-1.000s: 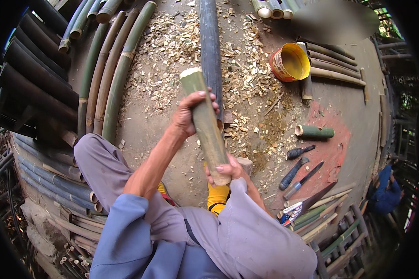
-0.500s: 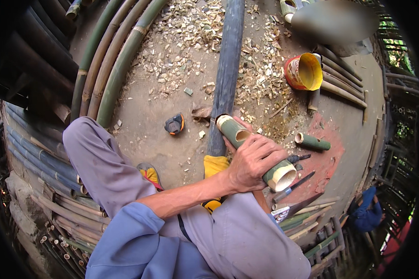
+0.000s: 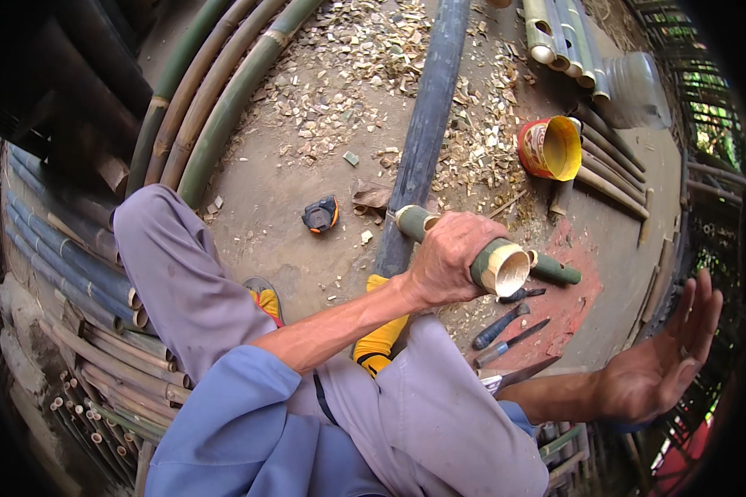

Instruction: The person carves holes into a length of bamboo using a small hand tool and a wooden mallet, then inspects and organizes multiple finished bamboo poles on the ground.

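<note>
The person's left arm stretches diagonally across the lap from a blue sleeve (image 3: 224,414), the left hand (image 3: 452,258) bent over the top of a green bamboo tube (image 3: 491,263) with its back turned up, gripping the tube around its middle. The tube is held in front of the right knee, aslant, its pale hollow end toward the lower right; a cut opening shows near its other end. The right forearm reaches outward past that knee, and the right hand (image 3: 667,356) is raised and open at the far right, fingers pointing upward. Between the 2 hands, a knife (image 3: 518,340) and a dark-handled tool (image 3: 501,326) lie on the ground (image 3: 282,248).
</note>
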`<action>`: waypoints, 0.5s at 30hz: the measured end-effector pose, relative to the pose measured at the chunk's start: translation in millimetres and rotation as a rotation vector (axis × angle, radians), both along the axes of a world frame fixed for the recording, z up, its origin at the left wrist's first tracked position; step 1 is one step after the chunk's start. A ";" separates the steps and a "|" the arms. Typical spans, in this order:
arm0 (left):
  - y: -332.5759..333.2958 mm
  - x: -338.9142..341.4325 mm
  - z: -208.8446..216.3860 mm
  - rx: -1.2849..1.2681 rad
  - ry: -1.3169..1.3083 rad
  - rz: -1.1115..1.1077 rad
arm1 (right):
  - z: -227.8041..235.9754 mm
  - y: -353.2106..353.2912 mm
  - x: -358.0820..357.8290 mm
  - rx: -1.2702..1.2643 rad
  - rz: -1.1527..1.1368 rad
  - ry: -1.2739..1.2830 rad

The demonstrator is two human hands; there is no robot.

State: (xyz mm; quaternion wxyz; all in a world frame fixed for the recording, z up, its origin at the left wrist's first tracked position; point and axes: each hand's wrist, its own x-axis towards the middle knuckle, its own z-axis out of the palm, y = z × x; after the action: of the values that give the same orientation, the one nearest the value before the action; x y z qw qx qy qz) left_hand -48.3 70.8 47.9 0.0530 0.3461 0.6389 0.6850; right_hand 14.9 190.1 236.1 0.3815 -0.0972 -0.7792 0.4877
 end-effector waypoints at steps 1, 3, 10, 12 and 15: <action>1.7 2.5 -0.5 0.005 -0.006 -0.001 | 0.2 -19.9 -9.3 -0.055 -0.029 -0.037; -3.3 18.6 -12.2 0.044 -0.052 0.099 | -67.7 -32.9 -26.2 0.069 0.145 -0.391; 0.4 6.8 -7.6 0.031 0.047 0.134 | -87.6 -24.6 -33.9 0.164 0.271 -0.610; 1.1 2.8 -8.8 -0.005 0.039 0.061 | -107.0 -21.8 -15.8 -0.041 0.346 -0.558; -1.8 -1.2 -16.7 -0.030 0.038 -0.059 | -124.8 -39.7 -4.8 -0.106 0.108 -0.395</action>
State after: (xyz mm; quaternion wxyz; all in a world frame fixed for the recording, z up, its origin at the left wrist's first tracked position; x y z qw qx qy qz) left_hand -49.5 69.0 31.2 0.0660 0.3770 0.6394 0.6668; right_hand 10.1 150.3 111.3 0.1890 -0.1689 -0.8162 0.5193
